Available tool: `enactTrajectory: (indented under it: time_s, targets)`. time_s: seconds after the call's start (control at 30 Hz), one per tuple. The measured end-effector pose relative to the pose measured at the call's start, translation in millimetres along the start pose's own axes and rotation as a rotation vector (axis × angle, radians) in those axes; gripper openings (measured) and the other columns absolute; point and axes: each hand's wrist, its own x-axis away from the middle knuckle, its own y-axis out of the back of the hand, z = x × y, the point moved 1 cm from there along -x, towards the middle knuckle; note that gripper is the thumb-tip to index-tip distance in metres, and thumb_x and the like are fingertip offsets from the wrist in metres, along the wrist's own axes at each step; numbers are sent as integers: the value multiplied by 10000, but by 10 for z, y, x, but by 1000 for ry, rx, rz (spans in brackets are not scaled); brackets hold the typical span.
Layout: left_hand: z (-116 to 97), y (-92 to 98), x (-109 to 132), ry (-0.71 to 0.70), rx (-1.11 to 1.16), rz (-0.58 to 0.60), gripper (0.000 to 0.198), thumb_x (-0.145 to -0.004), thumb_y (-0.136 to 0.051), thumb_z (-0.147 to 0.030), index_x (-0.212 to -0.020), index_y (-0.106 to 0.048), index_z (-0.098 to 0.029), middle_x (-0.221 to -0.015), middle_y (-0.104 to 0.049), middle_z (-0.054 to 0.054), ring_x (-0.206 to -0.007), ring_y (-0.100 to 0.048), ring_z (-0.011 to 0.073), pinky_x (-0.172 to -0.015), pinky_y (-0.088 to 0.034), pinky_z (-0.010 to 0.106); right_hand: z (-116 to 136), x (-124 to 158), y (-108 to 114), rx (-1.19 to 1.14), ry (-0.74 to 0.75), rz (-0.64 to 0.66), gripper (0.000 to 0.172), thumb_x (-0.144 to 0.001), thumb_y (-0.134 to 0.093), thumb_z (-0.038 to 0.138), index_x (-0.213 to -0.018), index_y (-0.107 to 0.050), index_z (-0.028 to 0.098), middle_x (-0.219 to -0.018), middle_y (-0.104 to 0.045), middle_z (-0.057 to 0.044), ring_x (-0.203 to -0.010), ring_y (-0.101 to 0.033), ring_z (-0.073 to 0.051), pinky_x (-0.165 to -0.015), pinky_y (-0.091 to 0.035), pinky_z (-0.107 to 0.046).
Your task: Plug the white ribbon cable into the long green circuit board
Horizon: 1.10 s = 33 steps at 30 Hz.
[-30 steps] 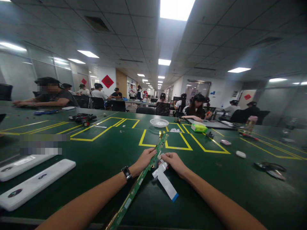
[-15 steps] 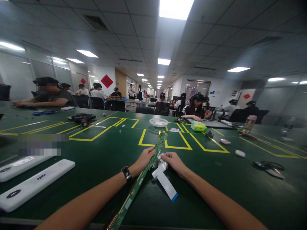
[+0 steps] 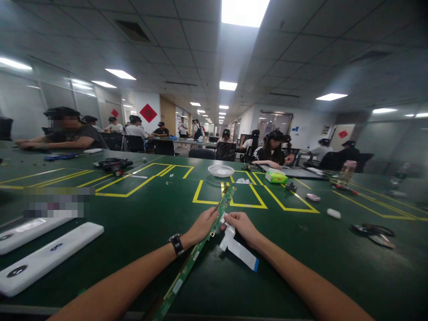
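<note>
While left hand (image 3: 202,226) grips the board (image 3: 195,256) mid-frame, right hand (image 3: 241,225) pinches the ribbon (image 3: 241,255) (keep it square, I'd say).

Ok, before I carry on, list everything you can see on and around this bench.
long narrow green circuit board strip: one, green, near edge to table centre
white flat ribbon cable: one, white with blue tip, right of board
long white plastic bars: two, white, near left
shallow white dish: one, white, far centre
small box: one, green and white, right of dish
table: one, dark green, yellow tape lines
co-workers: several, seated far side
wristwatch: one, black, left wrist
left hand: grips board
right hand: pinches cable
</note>
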Motion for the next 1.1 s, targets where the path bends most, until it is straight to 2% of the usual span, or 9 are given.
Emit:
enactTrajectory:
  time_s: [0.3,0.57,0.7,0.8,0.9,1.0,1.1]
  targets:
    - [-26,-7,55,-38,-119,166,457,-934,-276,-507,-998,-552,-149,-898,-630,37,-846,-560,179,-814,-409,282,30,29,-18,1,-4,11,365,-733,-647,489,-667,-583,136,-629,-678,-34,-463,-480,-85,-467,-318,-210]
    - [-70,-27,89,-51,-130,149,435,-935,-283,-499,-979,-551,-160,-908,-627,42,-823,-569,181,-772,-417,280,64,51,2,65,56,47,373,-750,-629,498,-661,-614,136,-632,-665,-26,-483,-480,-93,-488,-326,-218]
    - [-121,-17,99,-34,-59,153,446,-926,-319,-507,-1021,-574,-153,-888,-641,41,-809,-568,176,-753,-417,267,62,50,10,82,60,61,406,-752,-620,528,-688,-645,128,-616,-647,-20,-478,-474,-92,-483,-323,-215]
    - [-144,1,85,24,47,205,442,-905,-388,-509,-1067,-580,-146,-851,-643,35,-723,-561,156,-670,-418,249,53,35,12,65,69,71,424,-755,-615,543,-698,-651,124,-616,-643,-20,-476,-473,-87,-480,-321,-210]
    - [-149,27,59,102,199,275,478,-885,-429,-527,-1126,-561,-136,-845,-647,42,-666,-556,141,-616,-416,238,54,17,12,2,78,91,429,-747,-623,549,-713,-645,122,-656,-661,-34,-528,-527,-103,-513,-361,-214]
    - [-149,62,31,120,260,296,520,-890,-400,-554,-1109,-587,-122,-899,-662,68,-758,-583,161,-686,-438,255,56,0,34,-40,65,68,422,-724,-651,541,-740,-642,119,-675,-668,-37,-542,-543,-106,-523,-377,-216]
    - [-142,107,5,80,219,242,519,-895,-381,-559,-1103,-610,-142,-1013,-661,73,-895,-583,184,-804,-436,281,45,-26,87,-34,49,15,424,-713,-658,542,-738,-635,119,-652,-655,-25,-499,-510,-94,-501,-362,-213]
